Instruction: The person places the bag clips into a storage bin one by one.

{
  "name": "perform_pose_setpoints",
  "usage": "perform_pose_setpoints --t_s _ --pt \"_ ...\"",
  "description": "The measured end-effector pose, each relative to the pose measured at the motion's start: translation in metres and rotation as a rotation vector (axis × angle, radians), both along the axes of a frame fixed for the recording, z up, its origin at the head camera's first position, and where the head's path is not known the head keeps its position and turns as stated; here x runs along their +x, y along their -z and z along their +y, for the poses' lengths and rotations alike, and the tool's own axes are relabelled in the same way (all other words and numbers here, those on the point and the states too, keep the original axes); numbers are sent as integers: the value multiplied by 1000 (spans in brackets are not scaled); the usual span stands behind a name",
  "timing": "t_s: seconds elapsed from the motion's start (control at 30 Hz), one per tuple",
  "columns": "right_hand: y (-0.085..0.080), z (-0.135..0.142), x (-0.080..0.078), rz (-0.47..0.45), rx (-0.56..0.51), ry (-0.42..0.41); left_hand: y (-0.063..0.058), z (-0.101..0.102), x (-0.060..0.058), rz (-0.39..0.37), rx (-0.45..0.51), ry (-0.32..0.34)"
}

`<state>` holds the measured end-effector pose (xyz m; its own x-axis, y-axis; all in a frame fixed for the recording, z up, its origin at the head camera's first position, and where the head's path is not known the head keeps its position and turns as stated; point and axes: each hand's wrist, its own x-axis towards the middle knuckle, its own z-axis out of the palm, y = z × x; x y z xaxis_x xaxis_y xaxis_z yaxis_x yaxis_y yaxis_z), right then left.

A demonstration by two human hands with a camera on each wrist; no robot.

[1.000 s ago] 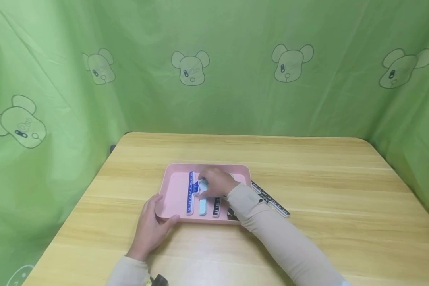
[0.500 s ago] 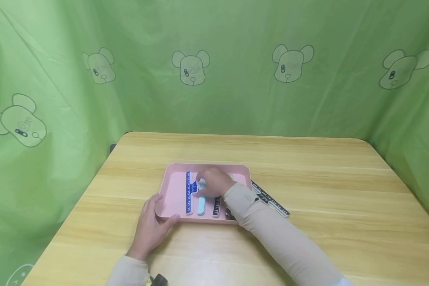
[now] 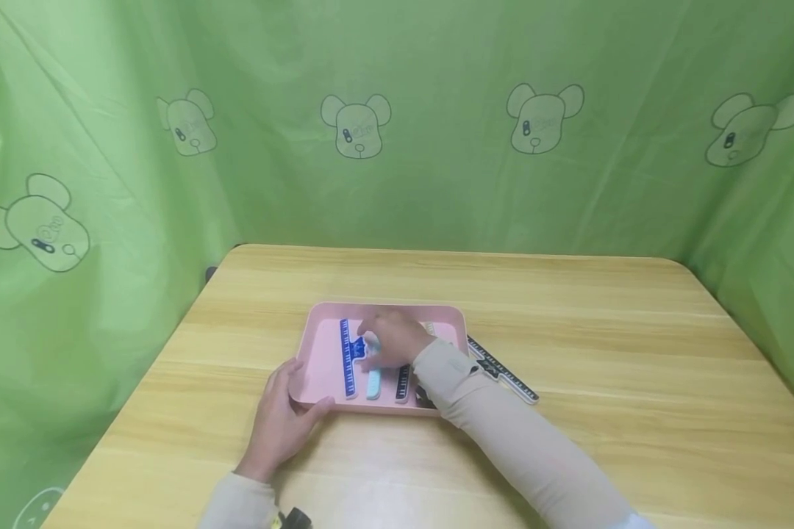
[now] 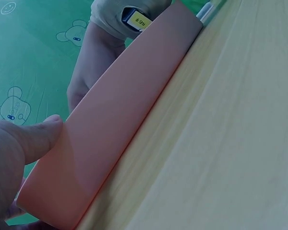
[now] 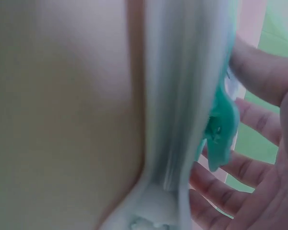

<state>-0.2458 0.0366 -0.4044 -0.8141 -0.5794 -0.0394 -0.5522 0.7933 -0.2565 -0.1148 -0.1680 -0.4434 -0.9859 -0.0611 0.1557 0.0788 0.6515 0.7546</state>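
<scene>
My left hand point(image 3: 281, 419) grips the near left corner of a pink tray point(image 3: 312, 353), thumb against its front wall, as the left wrist view also shows. Inside the tray my right hand point(image 3: 397, 338) holds a light teal clip point(image 3: 373, 386) by its middle, thumb on the near side and fingers on the far side. In the right wrist view, its teal handle point(image 5: 225, 127) sits between thumb and fingers. Just left of it lies a blue clip point(image 3: 348, 375) with a keyboard pattern, close to my fingertips. A black keyboard-patterned clip point(image 3: 402, 386) lies to the right, partly under my right hand and forearm.
Another black clip point(image 3: 503, 371) lies slanted on the wooden table point(image 3: 569, 308), beside the tray's right wall. My right sleeve point(image 3: 496, 426) hides the tray's near right part, where something dark shows. A green curtain point(image 3: 437, 198) surrounds the table.
My right hand has shifted slightly left with the teal clip. The blue clip has slid left and turned a little. My left hand stays on the tray corner.
</scene>
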Motion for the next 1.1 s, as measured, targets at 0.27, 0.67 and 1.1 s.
perform_pose_setpoints --t_s 0.27,0.67,1.1 --pt "-4 3 1 -23 -9 6 -1 1 1 9 -12 6" --pt "-6 6 2 -31 -47 13 -4 2 3 1 -8 9" --pt "-33 28 -2 -117 -147 46 -5 4 4 9 -1 7"
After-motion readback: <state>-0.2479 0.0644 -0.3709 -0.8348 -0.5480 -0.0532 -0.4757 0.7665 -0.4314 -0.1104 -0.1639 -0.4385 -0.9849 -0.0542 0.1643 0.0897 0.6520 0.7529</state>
